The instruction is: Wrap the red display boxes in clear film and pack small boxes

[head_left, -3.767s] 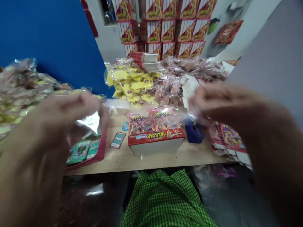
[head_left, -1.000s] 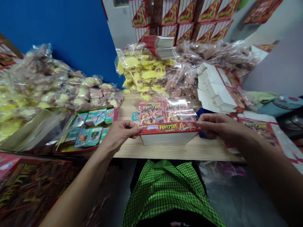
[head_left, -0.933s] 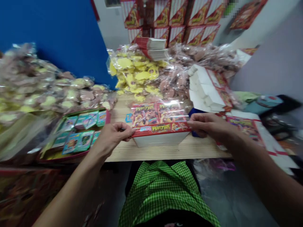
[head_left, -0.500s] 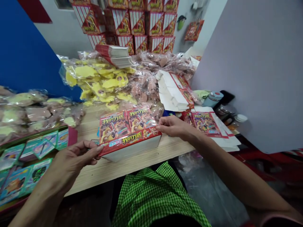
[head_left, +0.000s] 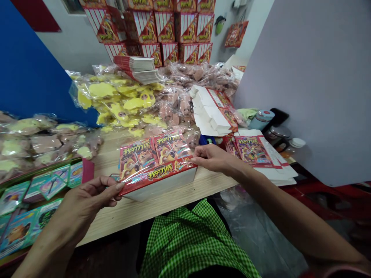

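Observation:
In front of me on the wooden table lies a red and white display box (head_left: pixel 162 181), printed with yellow characters along its front edge. Two red cartoon card packs (head_left: pixel 171 146) show side by side in its top. My left hand (head_left: pixel 95 197) pinches the box's front left corner between thumb and fingers. At the front right corner, my right hand (head_left: pixel 210 157) pinches the edge the same way. The undersides of the fingers are partly hidden.
Bagged yellow plush pieces (head_left: pixel 118 96) and pink ones (head_left: pixel 174 104) pile up behind. Flattened cartons (head_left: pixel 213 112) and another red pack (head_left: pixel 253 150) lie right, near a blue cup (head_left: pixel 261 119). A tray of green card packs (head_left: pixel 52 185) stands left. Stacked boxes (head_left: pixel 166 27) line the back.
The view has shifted slightly, and the box appears a little lower and further left. Both hands keep their pinch on its front corners.

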